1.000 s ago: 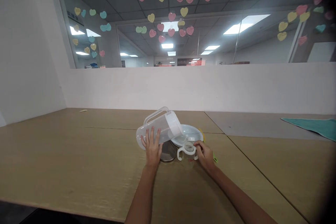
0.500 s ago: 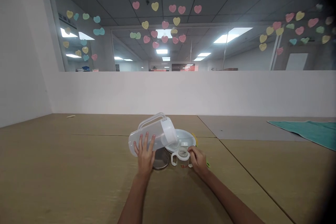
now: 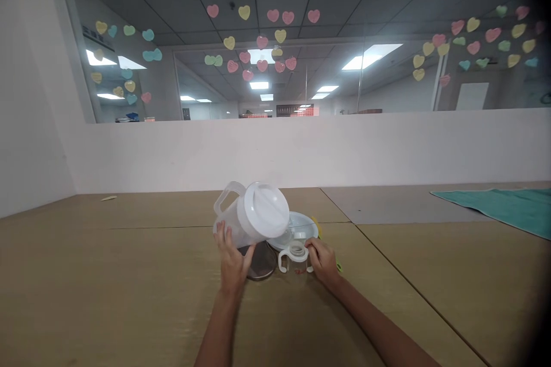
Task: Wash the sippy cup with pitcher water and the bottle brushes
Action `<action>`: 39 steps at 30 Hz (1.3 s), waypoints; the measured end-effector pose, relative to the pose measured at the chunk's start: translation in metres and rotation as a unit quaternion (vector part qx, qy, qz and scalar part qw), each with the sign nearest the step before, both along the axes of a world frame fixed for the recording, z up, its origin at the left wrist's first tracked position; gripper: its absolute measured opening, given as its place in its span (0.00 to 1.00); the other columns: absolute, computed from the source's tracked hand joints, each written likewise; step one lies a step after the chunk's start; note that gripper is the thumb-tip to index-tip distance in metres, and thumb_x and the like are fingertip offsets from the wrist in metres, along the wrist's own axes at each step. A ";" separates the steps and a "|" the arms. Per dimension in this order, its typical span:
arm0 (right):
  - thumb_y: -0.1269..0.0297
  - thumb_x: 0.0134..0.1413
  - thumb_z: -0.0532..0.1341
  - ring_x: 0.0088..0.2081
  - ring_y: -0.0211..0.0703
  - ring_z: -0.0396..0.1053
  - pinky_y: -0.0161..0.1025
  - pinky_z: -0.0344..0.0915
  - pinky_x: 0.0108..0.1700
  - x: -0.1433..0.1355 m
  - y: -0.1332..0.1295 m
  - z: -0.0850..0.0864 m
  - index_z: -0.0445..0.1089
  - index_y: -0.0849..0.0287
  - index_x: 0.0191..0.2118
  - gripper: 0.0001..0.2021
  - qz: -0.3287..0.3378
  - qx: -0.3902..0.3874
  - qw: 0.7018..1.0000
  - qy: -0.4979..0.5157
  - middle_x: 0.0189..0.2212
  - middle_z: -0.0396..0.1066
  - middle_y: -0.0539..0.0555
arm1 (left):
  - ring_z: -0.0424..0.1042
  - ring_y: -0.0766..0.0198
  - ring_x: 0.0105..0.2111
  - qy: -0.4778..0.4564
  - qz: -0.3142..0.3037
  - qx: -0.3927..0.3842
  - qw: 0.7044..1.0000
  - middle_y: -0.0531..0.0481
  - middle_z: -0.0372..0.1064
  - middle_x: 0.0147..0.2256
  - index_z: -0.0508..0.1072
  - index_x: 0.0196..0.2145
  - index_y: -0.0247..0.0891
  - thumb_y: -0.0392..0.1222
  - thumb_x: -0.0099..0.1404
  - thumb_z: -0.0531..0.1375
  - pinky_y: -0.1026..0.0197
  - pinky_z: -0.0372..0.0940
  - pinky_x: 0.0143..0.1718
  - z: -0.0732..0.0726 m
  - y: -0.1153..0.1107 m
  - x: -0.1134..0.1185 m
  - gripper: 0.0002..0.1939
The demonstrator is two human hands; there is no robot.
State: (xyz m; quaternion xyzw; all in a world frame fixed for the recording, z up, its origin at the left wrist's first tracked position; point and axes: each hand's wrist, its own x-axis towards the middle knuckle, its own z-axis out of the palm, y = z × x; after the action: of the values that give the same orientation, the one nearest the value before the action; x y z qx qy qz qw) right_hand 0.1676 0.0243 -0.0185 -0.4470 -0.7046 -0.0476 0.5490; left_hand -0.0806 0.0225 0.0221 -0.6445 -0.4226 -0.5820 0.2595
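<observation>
My left hand (image 3: 232, 264) supports a translucent plastic pitcher (image 3: 228, 223) from its near side, fingers wrapped round the body. The pitcher is tilted, its white lid (image 3: 267, 212) facing right and toward me, and its handle points up and left. My right hand (image 3: 323, 264) is closed at the right side of a small clear baby bottle (image 3: 297, 264) with two white handles, gripping it there. The bottle stands upright on the table with its mouth uncovered. Red marks show on its front. I cannot make out any liquid leaving the pitcher.
Behind the bottle sits a pale basin (image 3: 305, 221) with small clear and white parts in it. A dark round tray (image 3: 262, 265) lies under the pitcher. Yellow and green bits show at the basin's right. A teal cloth (image 3: 508, 206) lies far right, near the wall.
My left hand has turned the pitcher so its lid now faces more toward me. My right hand stays at the bottle. The whole view has shifted slightly.
</observation>
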 end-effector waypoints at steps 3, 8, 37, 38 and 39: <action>0.68 0.55 0.47 0.28 0.38 0.65 0.33 0.57 0.32 0.001 0.001 -0.001 0.64 0.58 0.28 0.12 0.006 0.016 1.000 0.003 0.24 0.67 0.51 | 0.38 0.46 0.62 0.024 -0.025 0.012 0.999 0.28 0.39 0.61 0.38 0.60 0.35 0.40 0.59 0.59 0.35 0.46 0.57 -0.001 0.000 -0.001 0.39; 0.69 0.55 0.47 0.28 0.38 0.64 0.33 0.57 0.32 0.002 0.002 -0.002 0.65 0.59 0.28 0.11 0.006 0.028 1.000 -0.005 0.24 0.67 0.51 | 0.33 0.44 0.63 0.054 -0.030 -0.008 0.998 0.27 0.38 0.60 0.38 0.59 0.35 0.39 0.61 0.57 0.31 0.42 0.57 -0.005 0.004 -0.001 0.37; 0.70 0.55 0.47 0.28 0.37 0.65 0.32 0.57 0.31 0.003 0.001 0.002 0.65 0.58 0.28 0.11 -0.002 0.054 0.998 -0.034 0.23 0.68 0.50 | 0.36 0.47 0.63 0.091 -0.065 -0.009 0.994 0.32 0.38 0.61 0.42 0.56 0.40 0.32 0.60 0.54 0.30 0.41 0.56 -0.004 0.005 -0.002 0.31; 0.70 0.55 0.47 0.27 0.37 0.65 0.32 0.57 0.31 0.003 0.001 0.003 0.65 0.58 0.28 0.11 -0.003 0.056 0.998 -0.037 0.23 0.68 0.50 | 0.36 0.47 0.63 0.089 -0.069 -0.010 0.994 0.32 0.38 0.61 0.43 0.56 0.40 0.32 0.60 0.54 0.30 0.41 0.57 -0.005 0.005 -0.002 0.30; 0.70 0.55 0.47 0.27 0.37 0.64 0.32 0.57 0.31 0.003 0.001 0.003 0.65 0.58 0.28 0.11 -0.005 0.057 0.998 -0.040 0.23 0.68 0.50 | 0.36 0.47 0.63 0.084 -0.071 -0.015 0.994 0.32 0.38 0.61 0.44 0.56 0.40 0.33 0.60 0.55 0.31 0.41 0.57 -0.006 0.005 -0.002 0.29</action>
State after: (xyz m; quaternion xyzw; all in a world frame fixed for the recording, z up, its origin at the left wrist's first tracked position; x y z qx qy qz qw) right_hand 0.1711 0.0255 -0.0160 -0.4161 -0.7202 -0.1082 0.5444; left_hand -0.0822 0.0277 0.0162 -0.7231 -0.3611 -0.5364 0.2429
